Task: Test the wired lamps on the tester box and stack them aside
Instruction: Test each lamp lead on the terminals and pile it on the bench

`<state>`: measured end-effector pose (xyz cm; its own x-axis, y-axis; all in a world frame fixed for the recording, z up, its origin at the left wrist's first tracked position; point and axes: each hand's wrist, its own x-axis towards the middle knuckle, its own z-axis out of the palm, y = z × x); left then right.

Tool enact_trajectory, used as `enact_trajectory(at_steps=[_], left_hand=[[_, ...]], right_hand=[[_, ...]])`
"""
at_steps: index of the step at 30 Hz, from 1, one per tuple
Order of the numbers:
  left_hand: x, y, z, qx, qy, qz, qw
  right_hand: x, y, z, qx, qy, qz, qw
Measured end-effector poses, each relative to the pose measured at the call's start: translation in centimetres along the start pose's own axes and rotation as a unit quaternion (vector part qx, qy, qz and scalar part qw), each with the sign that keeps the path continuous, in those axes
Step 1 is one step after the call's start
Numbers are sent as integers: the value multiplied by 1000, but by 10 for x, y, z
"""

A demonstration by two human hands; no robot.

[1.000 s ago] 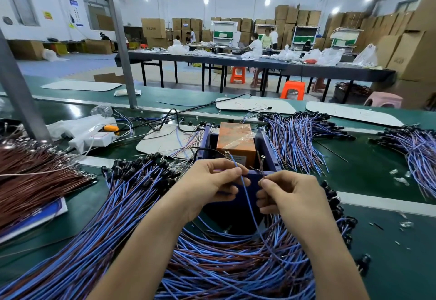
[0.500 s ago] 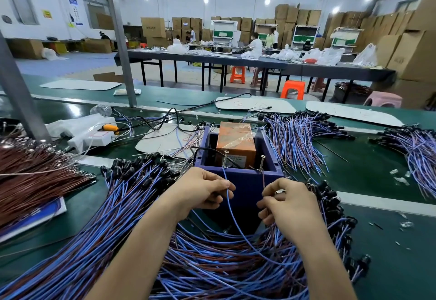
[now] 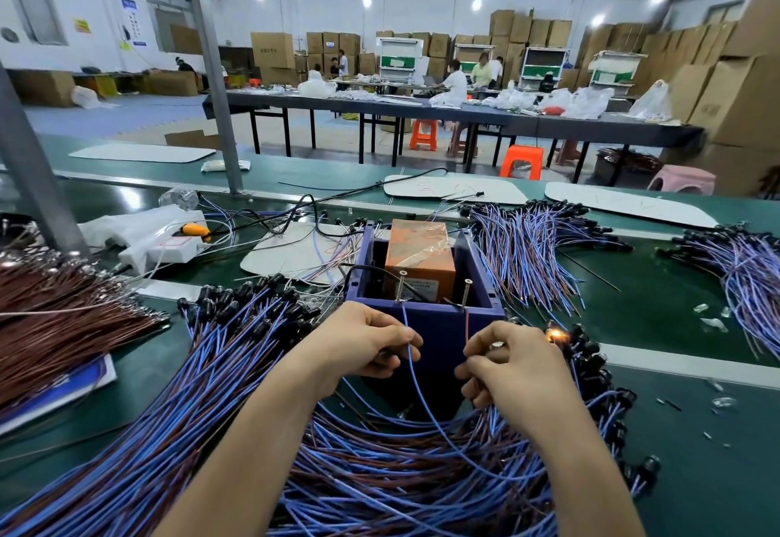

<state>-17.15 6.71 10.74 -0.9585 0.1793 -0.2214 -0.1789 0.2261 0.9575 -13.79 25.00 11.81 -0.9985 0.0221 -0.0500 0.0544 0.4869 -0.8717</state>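
Testing step right here. The left hand (image 3: pixel 358 346) pinches the blue wire (image 3: pixel 411 363) and the right hand (image 3: pixel 515 363) pinches the brown wire (image 3: pixel 466 325). Each end runs up to its own screw on the near rim of the tester box (image 3: pixel 434 325), blue to the left screw (image 3: pixel 399 286) and brown to the right screw (image 3: pixel 467 291). The lamp (image 3: pixel 555 336) glows orange just beside the right hand, so I'd call this one a pass.

Tips:
- Pinch close to the bare tips so they don't wander.
- Hold the hands apart so the two ends never touch.
- Wait for a steady glow, not a flicker.
- Lift both ends off together, then pull the lamp clear of the big heap (image 3: pixel 380 464) on the worktop (image 3: pixel 675 325) without snagging its neighbours.
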Motion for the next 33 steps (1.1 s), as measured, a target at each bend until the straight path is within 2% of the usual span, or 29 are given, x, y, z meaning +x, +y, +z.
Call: enact_trajectory(at_steps=[2, 5, 7, 9, 11, 13, 14, 16, 19, 21, 25, 27, 33], left_hand=[[-2, 2, -2, -7, -34, 25, 999], [-12, 9, -12, -38, -109, 63, 991], [-17, 12, -26, -23, -103, 73, 992], [-19, 11, -44, 30, -12, 69, 997], [-17, 4, -64, 136, 156, 46, 977], [-11, -7, -80, 295, 294, -3, 909], [-8, -13, -85, 349, 321, -33, 880], [-3, -24, -88, 399, 314, -70, 859], [2, -31, -81, 433, 317, -75, 841], [5, -33, -79, 428, 331, -67, 838], [3, -31, -79, 373, 338, -42, 863], [2, -26, -80, 333, 367, -8, 869], [-7, -7, -80, 268, 437, 113, 851]], right_hand=[[-2, -1, -2, 7, -52, -8, 999], [-6, -6, -3, 20, -190, -32, 981], [-10, -9, -4, -14, -260, -51, 964], [-12, -11, -6, -46, -313, -66, 946], [-15, -13, -5, -74, -344, -81, 933], [-15, -14, -3, -89, -339, -90, 932], [-15, -15, -2, -89, -334, -90, 934], [-15, -14, -1, -89, -328, -88, 936], [-15, -14, -1, -102, -323, -84, 937], [-15, -13, -2, -98, -326, -85, 936], [-14, -12, -2, -87, -331, -87, 936], [-13, -11, -2, -75, -327, -89, 938], [-13, -12, -3, -31, -300, -99, 948]])
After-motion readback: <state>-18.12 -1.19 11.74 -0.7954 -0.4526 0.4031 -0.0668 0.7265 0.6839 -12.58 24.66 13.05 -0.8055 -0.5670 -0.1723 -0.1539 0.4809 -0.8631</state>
